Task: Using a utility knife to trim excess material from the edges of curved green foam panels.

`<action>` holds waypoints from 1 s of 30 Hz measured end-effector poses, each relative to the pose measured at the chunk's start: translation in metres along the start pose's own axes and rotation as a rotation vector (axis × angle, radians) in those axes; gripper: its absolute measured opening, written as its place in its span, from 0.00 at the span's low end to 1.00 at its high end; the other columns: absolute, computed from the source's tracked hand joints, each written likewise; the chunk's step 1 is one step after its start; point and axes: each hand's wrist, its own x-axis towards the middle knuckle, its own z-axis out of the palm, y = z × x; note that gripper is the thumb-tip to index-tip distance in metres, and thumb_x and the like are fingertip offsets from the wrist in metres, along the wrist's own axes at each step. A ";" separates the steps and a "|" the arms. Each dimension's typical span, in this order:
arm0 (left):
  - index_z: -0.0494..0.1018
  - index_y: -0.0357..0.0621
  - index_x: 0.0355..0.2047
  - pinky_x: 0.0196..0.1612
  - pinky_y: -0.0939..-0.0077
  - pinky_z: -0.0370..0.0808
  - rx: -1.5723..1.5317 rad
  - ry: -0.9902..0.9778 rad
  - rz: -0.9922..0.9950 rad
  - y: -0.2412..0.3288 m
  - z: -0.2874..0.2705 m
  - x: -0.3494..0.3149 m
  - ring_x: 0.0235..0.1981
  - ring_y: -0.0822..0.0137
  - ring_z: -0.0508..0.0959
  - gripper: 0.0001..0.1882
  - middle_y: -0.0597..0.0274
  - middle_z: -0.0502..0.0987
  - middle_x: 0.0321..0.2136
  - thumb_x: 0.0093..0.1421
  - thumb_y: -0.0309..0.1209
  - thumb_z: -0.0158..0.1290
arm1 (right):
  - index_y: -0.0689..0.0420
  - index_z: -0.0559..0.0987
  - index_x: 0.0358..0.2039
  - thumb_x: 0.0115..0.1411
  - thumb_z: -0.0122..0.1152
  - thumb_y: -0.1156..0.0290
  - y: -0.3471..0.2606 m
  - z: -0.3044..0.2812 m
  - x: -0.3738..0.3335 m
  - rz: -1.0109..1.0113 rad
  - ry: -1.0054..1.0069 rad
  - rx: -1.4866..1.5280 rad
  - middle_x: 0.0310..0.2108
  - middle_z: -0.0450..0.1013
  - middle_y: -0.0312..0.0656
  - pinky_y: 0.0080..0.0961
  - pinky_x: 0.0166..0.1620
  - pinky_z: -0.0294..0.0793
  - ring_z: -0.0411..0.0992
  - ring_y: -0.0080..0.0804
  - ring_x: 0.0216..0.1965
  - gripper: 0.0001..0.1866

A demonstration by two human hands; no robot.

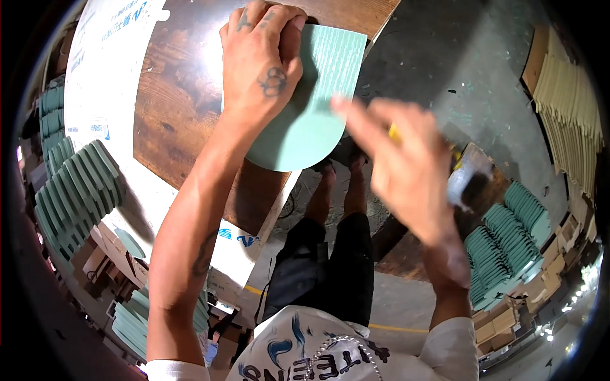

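Resting on green panel [292,140] — left hand [264,70], fingers [272,20] bent, right hand [406,162] — blurred, both grips unclear

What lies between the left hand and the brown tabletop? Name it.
The green board: the head view shows it on the brown tabletop, under the left hand.
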 end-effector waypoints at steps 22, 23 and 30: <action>0.75 0.36 0.37 0.46 0.56 0.70 0.006 -0.070 -0.062 0.002 -0.011 -0.003 0.39 0.45 0.74 0.05 0.46 0.74 0.35 0.61 0.20 0.52 | 0.42 0.82 0.54 0.58 0.55 0.84 0.023 0.012 0.015 -0.064 -0.052 -0.013 0.30 0.75 0.37 0.28 0.34 0.71 0.72 0.29 0.31 0.27; 0.77 0.39 0.40 0.45 0.58 0.70 0.074 -0.049 0.019 -0.009 -0.011 -0.005 0.39 0.49 0.75 0.07 0.51 0.76 0.37 0.62 0.22 0.52 | 0.42 0.80 0.57 0.57 0.56 0.84 0.016 0.012 -0.005 -0.104 -0.119 0.090 0.31 0.74 0.38 0.26 0.34 0.69 0.69 0.29 0.31 0.30; 0.79 0.45 0.39 0.51 0.56 0.66 0.089 0.030 0.069 -0.012 -0.004 -0.007 0.42 0.50 0.73 0.08 0.59 0.77 0.39 0.59 0.25 0.57 | 0.71 0.65 0.60 0.59 0.73 0.74 -0.040 0.032 -0.042 1.030 0.061 1.512 0.38 0.78 0.42 0.18 0.34 0.74 0.72 0.20 0.29 0.34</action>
